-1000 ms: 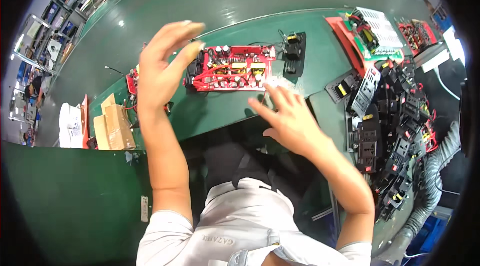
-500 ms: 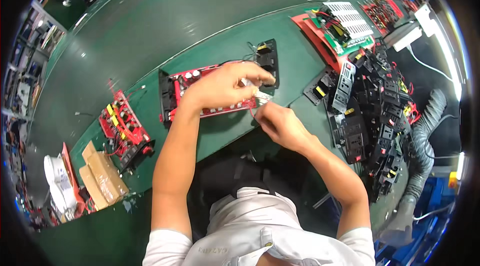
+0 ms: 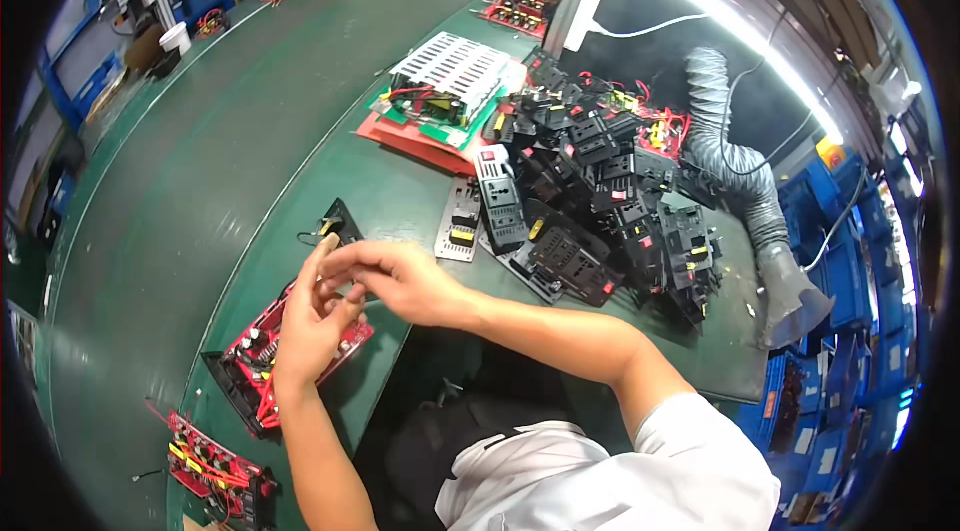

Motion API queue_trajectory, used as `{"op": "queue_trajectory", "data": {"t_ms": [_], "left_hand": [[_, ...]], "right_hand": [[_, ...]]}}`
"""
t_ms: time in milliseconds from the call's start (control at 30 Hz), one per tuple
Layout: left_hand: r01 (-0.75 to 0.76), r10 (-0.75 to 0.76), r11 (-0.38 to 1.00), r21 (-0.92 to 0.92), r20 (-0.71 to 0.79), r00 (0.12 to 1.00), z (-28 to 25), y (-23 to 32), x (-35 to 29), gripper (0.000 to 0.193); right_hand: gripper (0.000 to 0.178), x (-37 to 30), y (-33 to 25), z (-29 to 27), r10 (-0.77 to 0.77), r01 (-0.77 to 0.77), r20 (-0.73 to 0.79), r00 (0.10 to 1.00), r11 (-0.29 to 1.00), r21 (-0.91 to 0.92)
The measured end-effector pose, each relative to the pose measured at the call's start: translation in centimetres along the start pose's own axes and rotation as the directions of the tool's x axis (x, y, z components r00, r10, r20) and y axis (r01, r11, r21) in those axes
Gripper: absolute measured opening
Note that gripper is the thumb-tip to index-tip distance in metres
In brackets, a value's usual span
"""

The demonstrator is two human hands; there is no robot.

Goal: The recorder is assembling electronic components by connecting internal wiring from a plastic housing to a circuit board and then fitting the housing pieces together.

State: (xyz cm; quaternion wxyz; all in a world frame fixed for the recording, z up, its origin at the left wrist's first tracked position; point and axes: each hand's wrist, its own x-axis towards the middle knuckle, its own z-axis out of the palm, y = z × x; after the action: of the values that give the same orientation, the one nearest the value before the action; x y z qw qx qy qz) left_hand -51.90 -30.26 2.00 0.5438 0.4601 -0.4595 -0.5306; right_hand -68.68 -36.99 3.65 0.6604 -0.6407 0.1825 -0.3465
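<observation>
My left hand (image 3: 306, 331) is raised over a red circuit board (image 3: 262, 343), its fingers curled in beside those of my right hand. Reaching in from the right, my right hand (image 3: 408, 283) has bent fingers that meet the left fingertips. Anything pinched between them is hidden by the fingers. The board carries many small parts and lies on the green bench, with a black end panel (image 3: 238, 399) at its near left end. Just beyond my fingertips lies a black panel (image 3: 342, 221) with a yellow part and thin wires, partly covered by the hands.
A heap of black socket panels (image 3: 600, 181) fills the right of the bench. Behind it are a white slotted cover (image 3: 455, 61) on green and red boards, and a grey flexible duct (image 3: 735, 151). Another red board (image 3: 215, 466) lies near left; blue bins (image 3: 825, 431) stand right.
The view has swung to the right. My hands have closed together, the right fingers now at the left fingertips. The small whitish piece seen between them before is out of sight.
</observation>
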Motion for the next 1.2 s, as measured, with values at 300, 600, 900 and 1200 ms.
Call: {"op": "queue_trajectory", "data": {"t_ms": [300, 600, 900, 1200], "left_hand": [[0.001, 0.001, 0.980, 0.200, -0.012, 1.000, 0.0, 0.0, 0.4, 0.018], [-0.198, 0.280, 0.840, 0.506, -0.091, 0.956, 0.8, 1.0, 0.6, 0.014], [-0.212, 0.390, 0.732, 0.648, -0.143, 0.910, 0.3, 0.4, 0.6, 0.016], [-0.115, 0.316, 0.628, 0.769, -0.118, 0.942, 0.0, -1.3, 0.6, 0.015]], "right_hand": [[0.017, -0.8, 0.5, -2.1, 0.116, -0.159, -0.134, 0.984, 0.912, -0.379], [0.019, -0.1, 0.2, -2.6, 0.378, -0.383, -0.064, 0.924, 0.903, -0.193], [0.038, 1.7, 2.8, -1.8, 0.035, -0.162, -0.244, 0.969, 0.837, -0.522], [0.043, -0.2, 6.4, -1.6, 0.021, -0.127, -0.166, 0.986, 0.739, -0.661]]}}
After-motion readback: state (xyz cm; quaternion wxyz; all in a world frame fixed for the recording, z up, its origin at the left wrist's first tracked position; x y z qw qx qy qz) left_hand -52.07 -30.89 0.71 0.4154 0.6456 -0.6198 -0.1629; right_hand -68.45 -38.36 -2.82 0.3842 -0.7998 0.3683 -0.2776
